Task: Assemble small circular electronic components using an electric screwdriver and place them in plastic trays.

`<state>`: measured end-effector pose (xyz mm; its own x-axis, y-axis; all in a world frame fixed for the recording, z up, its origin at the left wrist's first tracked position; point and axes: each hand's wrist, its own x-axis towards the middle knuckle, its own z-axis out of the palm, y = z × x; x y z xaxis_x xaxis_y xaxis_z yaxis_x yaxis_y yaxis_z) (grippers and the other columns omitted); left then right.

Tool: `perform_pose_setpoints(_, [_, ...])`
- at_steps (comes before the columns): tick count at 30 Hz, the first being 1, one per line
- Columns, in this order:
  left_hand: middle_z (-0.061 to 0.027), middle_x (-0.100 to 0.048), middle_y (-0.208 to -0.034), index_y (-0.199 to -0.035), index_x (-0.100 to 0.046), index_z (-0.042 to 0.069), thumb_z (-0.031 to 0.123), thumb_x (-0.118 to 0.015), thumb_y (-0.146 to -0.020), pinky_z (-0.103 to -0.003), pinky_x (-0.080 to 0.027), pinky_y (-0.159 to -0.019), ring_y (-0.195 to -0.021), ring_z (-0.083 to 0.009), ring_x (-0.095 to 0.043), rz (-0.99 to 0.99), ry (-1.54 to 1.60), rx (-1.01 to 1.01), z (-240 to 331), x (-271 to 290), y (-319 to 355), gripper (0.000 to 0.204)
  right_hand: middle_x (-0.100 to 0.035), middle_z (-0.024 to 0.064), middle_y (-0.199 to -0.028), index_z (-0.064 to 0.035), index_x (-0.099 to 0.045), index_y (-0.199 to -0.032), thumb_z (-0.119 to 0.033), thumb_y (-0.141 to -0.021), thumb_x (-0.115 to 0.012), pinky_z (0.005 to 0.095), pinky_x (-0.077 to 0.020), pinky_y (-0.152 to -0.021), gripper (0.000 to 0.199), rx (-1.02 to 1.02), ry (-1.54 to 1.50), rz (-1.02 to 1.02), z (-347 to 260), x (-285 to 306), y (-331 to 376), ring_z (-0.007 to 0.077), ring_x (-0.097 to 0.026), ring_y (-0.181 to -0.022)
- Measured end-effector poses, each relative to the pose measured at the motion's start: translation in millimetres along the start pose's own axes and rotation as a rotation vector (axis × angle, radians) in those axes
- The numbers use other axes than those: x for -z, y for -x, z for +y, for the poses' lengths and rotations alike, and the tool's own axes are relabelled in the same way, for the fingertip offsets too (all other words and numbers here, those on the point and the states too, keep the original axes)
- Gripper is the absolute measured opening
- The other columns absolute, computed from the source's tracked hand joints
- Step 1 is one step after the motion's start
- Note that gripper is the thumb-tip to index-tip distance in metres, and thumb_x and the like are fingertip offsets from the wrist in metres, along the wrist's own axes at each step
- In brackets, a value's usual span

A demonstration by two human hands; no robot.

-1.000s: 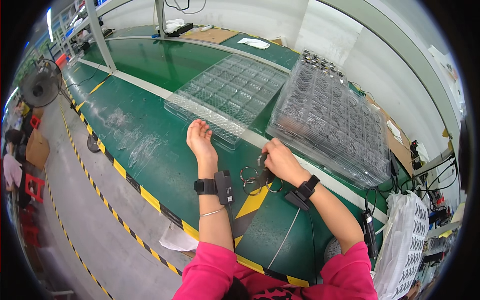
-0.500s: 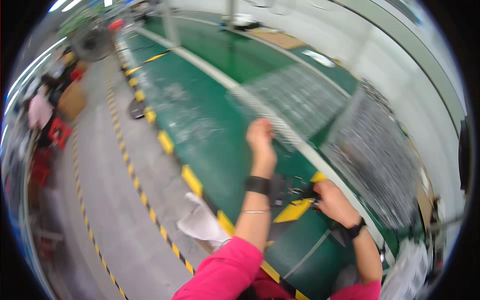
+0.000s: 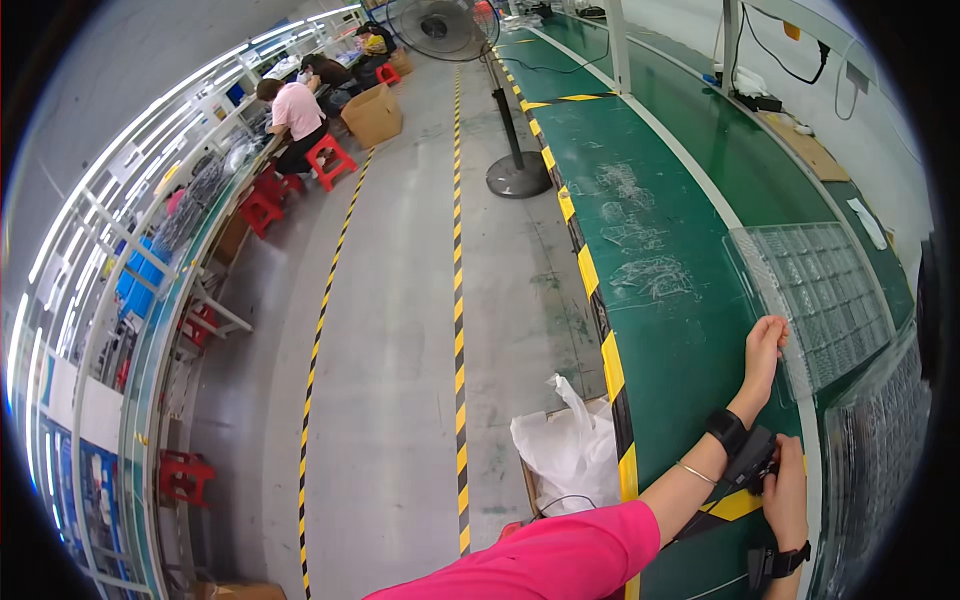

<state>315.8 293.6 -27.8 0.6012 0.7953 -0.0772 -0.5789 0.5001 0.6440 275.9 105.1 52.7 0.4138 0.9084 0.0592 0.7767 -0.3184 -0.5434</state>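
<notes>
My left hand (image 3: 764, 352) is closed, its fingers curled at the near left edge of a clear plastic compartment tray (image 3: 830, 285). The tray lies across the pale strip between the green work surfaces. Lower down, my right hand (image 3: 788, 488) is bent round something small and dark, mostly hidden by its fingers. A black device (image 3: 745, 462) shows beside that hand, partly behind my left forearm. Both wrists wear black bands.
A stack of clear trays (image 3: 878, 440) stands at the right. White plastic sheeting (image 3: 570, 450) fills a box beside the green bench (image 3: 640, 330). A floor fan (image 3: 518, 175) stands in the aisle. Across it, people sit by red stools (image 3: 330, 162) and a cardboard box (image 3: 372, 115).
The view has swung left, so the bench, tray and both hands sit further right in the picture. Blur has gone. My left hand remains at the tray's edge, my right by the dark items.
</notes>
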Motion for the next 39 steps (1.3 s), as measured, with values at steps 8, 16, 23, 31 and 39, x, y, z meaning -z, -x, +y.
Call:
perform_pose_setpoints(8, [0.0048,-0.055,-0.082,-0.093,-0.058,0.010,0.022,-0.046,-0.096,-0.019,-0.037,-0.061,-0.071,-0.0041,-0.047,0.007,0.014,0.012,-2,-1,-2,0.017,-0.046,0.0182,-0.096,0.0052,-0.048,-0.105,0.020,-0.064,-0.044,0.0370,-0.0425,-0.080,0.043,-0.126,0.062,0.055,6,-7,-21,0.0329,-0.048,-0.084])
perform_pose_setpoints(16, [0.0036,-0.056,-0.082,-0.096,-0.059,0.009,0.021,-0.048,-0.096,-0.020,-0.040,-0.060,-0.070,-0.0045,-0.050,0.045,0.043,0.030,3,2,1,0.017,-0.045,0.0186,-0.094,0.0043,-0.048,-0.092,0.020,-0.065,-0.047,0.0422,-0.0417,-0.081,0.032,0.001,0.362,0.200,10,-7,-16,0.0370,-0.048,-0.091])
perform_pose_setpoints(23, [-0.0005,-0.058,-0.077,-0.094,-0.060,0.008,0.020,-0.056,-0.092,-0.023,-0.045,-0.056,-0.065,-0.0086,-0.054,0.088,0.151,0.046,14,-3,11,0.013,-0.050,0.0228,-0.090,0.0016,-0.050,-0.091,0.013,-0.068,-0.049,0.0471,-0.0420,-0.076,0.026,-0.040,0.382,0.158,53,4,12,0.0417,-0.051,-0.087])
perform_pose_setpoints(31, [-0.0010,-0.054,-0.086,-0.101,-0.055,0.005,0.020,-0.053,-0.093,-0.027,-0.043,-0.068,-0.077,-0.0124,-0.051,0.112,0.115,0.085,35,9,9,0.017,-0.050,0.0174,-0.087,0.0015,-0.052,-0.095,0.013,-0.067,-0.048,0.0383,-0.0456,-0.073,0.030,-0.040,0.109,0.529,12,102,-4,0.0327,-0.055,-0.080])
perform_pose_setpoints(39, [-0.0012,-0.054,-0.086,-0.098,-0.055,0.005,0.019,-0.054,-0.093,-0.028,-0.043,-0.069,-0.076,-0.0128,-0.051,0.105,0.144,0.127,23,-7,10,0.015,-0.065,0.0204,-0.088,0.0027,-0.064,-0.099,0.004,-0.069,-0.059,0.0359,-0.0501,-0.077,0.030,-0.267,0.137,0.384,88,172,-23,0.0323,-0.064,-0.083])
